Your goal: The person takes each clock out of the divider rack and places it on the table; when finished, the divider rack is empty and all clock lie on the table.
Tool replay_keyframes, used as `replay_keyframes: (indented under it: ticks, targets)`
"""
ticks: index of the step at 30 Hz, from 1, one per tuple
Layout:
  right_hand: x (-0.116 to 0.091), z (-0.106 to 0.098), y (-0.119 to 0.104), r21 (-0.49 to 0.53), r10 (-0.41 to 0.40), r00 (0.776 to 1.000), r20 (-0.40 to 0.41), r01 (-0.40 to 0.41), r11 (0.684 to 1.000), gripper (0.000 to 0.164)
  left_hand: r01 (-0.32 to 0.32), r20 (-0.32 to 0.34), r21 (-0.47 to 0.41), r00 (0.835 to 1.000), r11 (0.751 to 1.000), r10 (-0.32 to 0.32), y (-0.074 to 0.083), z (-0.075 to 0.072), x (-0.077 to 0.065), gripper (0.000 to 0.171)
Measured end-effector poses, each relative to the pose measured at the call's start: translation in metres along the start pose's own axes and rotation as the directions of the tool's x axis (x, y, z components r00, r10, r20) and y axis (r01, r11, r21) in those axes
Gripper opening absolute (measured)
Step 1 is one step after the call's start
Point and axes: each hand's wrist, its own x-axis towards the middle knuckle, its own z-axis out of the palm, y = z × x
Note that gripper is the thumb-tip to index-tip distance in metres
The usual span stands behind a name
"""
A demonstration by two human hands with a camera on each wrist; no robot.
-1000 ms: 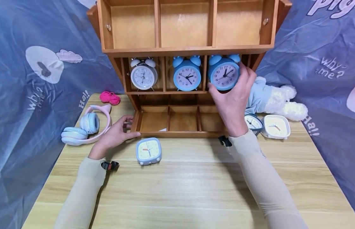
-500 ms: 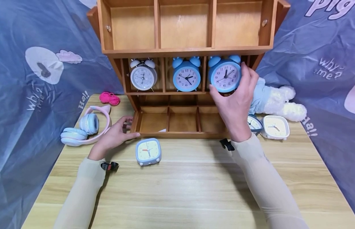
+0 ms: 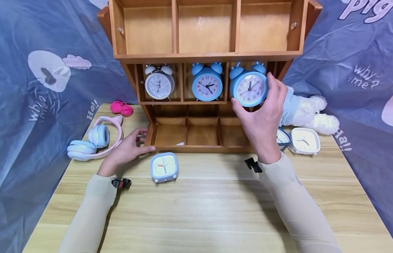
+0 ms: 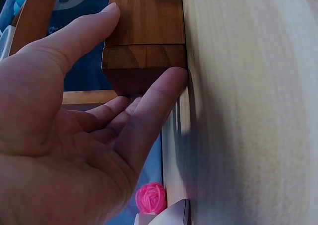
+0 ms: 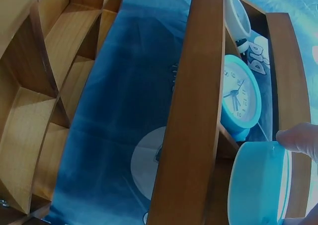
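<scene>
In the head view my right hand [image 3: 262, 112] grips a blue twin-bell alarm clock [image 3: 249, 89] between thumb and fingers, at the right compartment of the shelf's middle tier. The clock tilts, its bells leaning back and its lower rim out past the ledge. The right wrist view has its blue side [image 5: 256, 183] with fingertips on the rim. My left hand [image 3: 128, 149] holds the lower left corner of the wooden shelf [image 3: 196, 149], thumb at its front edge, fingers at its side. A second blue alarm clock [image 3: 207, 84] and a white one [image 3: 159, 84] stand in the other middle compartments.
On the table are a blue-framed square clock [image 3: 164, 168], a white square clock [image 3: 305, 140], a dark clock [image 3: 282, 137], cat-ear headphones [image 3: 98, 137] and pink yarn [image 3: 121, 108]. A white plush toy [image 3: 313, 112] lies right of the shelf. The upper tier [image 3: 205, 55] overhangs the clocks.
My right hand has drawn the right blue alarm clock forward and slightly down, tipping its bells back. The left hand stays at the shelf corner.
</scene>
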Motion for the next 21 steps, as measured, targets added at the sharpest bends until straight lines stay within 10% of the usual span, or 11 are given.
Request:
replay_keyframes:
  ticks: [21]
  targets:
    - [-0.024, -0.007, -0.01, 0.016, -0.018, 0.998, 0.056, 0.017, 1.0, 0.093, 0.003, 0.007, -0.007, 1.0, 1.0, -0.002, -0.001, 0.0, 0.001, 0.087]
